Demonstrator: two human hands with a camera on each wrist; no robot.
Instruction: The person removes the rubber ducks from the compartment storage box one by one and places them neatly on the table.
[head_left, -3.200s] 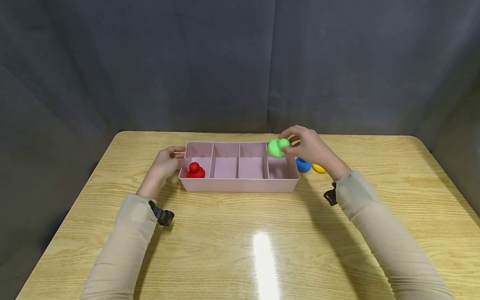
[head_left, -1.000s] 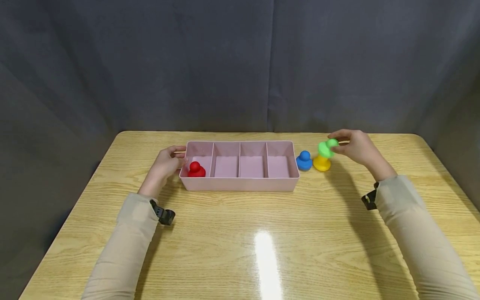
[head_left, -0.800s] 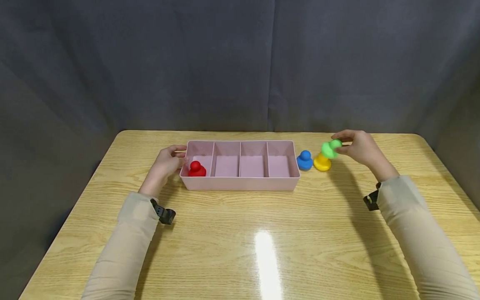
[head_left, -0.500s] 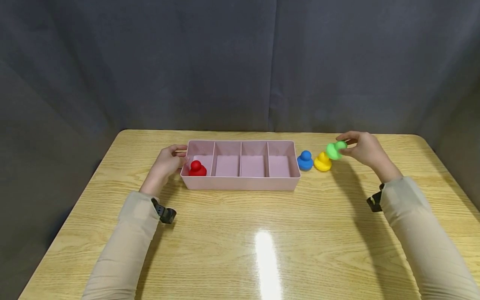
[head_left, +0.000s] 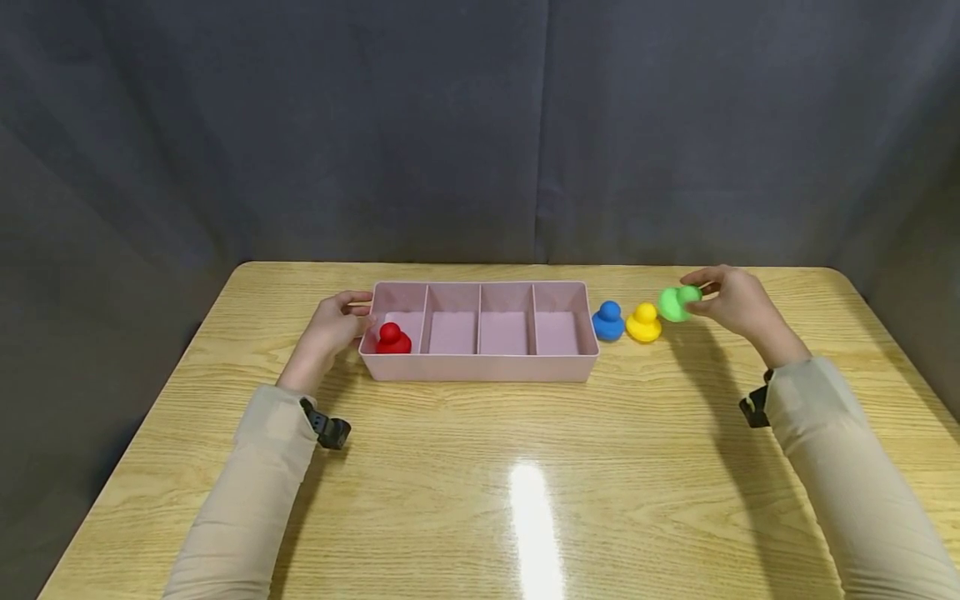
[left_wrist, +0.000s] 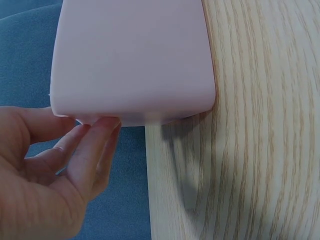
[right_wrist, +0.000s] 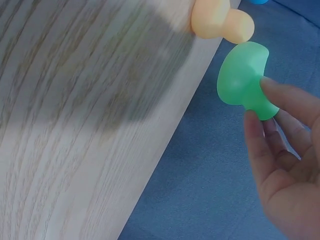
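A pink tray [head_left: 480, 367] with four compartments lies across the table, and a red peg [head_left: 392, 339] stands in its leftmost one. My left hand [head_left: 330, 327] rests against the tray's left end wall [left_wrist: 132, 60] with straight fingers [left_wrist: 92, 145]. My right hand [head_left: 731, 302] pinches a green peg [head_left: 677, 302] by its knob, held tilted just above the table right of the yellow peg [head_left: 643, 323]. In the right wrist view the green peg [right_wrist: 245, 80] sits between thumb and fingers beside the yellow peg [right_wrist: 220, 21]. A blue peg [head_left: 608, 322] stands next to the tray's right end.
The wooden table [head_left: 525, 467] stretches bare in front of the tray, with a light glare at its middle. A dark grey curtain [head_left: 480, 125] hangs behind the far edge. The tray's other three compartments hold nothing.
My right hand has carried the green peg from above the tray's right compartment out to the right, past the blue and yellow pegs, and lower. The left hand has stayed at the tray.
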